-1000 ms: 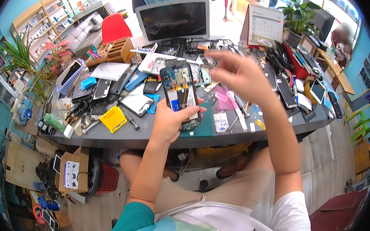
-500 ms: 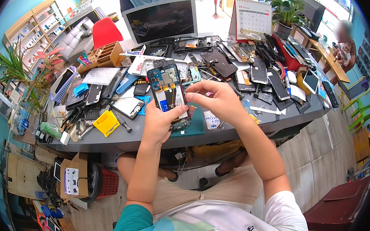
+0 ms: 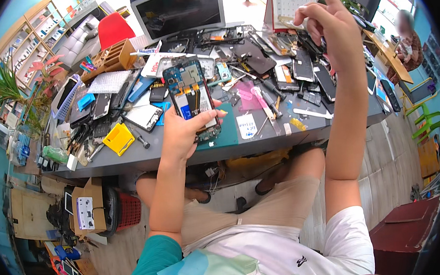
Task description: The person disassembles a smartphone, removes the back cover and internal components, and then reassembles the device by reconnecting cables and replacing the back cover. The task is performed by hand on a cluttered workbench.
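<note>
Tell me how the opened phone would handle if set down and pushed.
The opened phone is probably fragile, since its circuit board and orange ribbon connectors lie bare. It seems stiff, looking straight while the left hand grips only its lower part. Being flat, it would probably slide rather than roll.

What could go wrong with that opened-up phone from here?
Only the left hand grips the opened smartphone, so it might slip. Its circuit board is exposed, so a careless touch could damage it. Any small piece dropped on the cluttered desk might be hard to find.
</note>
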`<state>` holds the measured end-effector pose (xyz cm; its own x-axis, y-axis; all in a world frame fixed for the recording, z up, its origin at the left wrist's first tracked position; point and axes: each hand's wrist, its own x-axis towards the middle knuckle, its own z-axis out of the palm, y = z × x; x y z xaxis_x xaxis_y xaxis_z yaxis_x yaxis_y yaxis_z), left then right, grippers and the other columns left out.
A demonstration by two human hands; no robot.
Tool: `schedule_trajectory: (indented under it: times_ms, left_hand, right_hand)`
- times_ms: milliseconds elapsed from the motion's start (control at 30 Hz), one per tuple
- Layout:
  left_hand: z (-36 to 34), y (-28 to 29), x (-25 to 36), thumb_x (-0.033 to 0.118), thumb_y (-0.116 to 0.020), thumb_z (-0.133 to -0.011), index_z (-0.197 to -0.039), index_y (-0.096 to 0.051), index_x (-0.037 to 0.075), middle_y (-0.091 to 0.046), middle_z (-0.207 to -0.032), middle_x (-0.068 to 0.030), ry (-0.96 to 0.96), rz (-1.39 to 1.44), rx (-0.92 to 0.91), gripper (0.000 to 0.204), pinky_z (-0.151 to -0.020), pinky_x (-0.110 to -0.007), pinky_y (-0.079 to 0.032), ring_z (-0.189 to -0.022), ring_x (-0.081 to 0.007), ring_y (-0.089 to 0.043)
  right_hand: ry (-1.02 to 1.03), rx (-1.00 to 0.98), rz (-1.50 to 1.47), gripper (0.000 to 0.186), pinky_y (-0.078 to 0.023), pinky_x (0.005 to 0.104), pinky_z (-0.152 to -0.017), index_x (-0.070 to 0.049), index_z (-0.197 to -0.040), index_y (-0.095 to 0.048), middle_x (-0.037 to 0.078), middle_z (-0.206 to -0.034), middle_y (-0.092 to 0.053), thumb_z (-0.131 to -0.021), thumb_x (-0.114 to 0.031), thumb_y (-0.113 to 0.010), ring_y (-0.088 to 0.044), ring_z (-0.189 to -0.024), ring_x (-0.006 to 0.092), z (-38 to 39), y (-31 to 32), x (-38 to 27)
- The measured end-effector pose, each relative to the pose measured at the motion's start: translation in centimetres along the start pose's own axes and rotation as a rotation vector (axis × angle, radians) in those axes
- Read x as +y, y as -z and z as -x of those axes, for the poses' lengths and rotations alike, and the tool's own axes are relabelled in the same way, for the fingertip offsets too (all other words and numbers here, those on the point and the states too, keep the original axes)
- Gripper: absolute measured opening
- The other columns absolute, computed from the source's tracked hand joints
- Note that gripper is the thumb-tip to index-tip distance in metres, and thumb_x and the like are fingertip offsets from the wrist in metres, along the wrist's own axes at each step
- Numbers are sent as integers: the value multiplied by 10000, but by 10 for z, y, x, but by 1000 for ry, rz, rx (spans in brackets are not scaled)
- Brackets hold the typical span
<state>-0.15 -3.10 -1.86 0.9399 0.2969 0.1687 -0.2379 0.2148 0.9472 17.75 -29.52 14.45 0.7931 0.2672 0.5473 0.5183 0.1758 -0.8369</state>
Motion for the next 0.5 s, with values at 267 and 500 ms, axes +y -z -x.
schedule_trajectory:
  times_ms: [267,500]
  left_hand:
    - [-7,-4,-1,-17,-806,-900,-1194,-719,-84,-791,-1148,-216,-6,26,-46,314,-814,-382,-678,-907,-253,-807]
    - [-5,-6,-3,-6,-817,-893,-1203,-722,-85,-803,-1081,-202,8,21,-42,334,-787,-373,-662,-870,-256,-803]
  right_hand:
    - [31,76,147,992,-389,229,-548,93,-1723,-83,105,-926,-734,-930,-101,-647,-472,-590,71,-48,73,-14]
    - [-58,166,195,946,-376,218,-524,58,-1732,-135,95,-935,-732,-959,-132,-644,-463,-576,60,-69,114,-6]
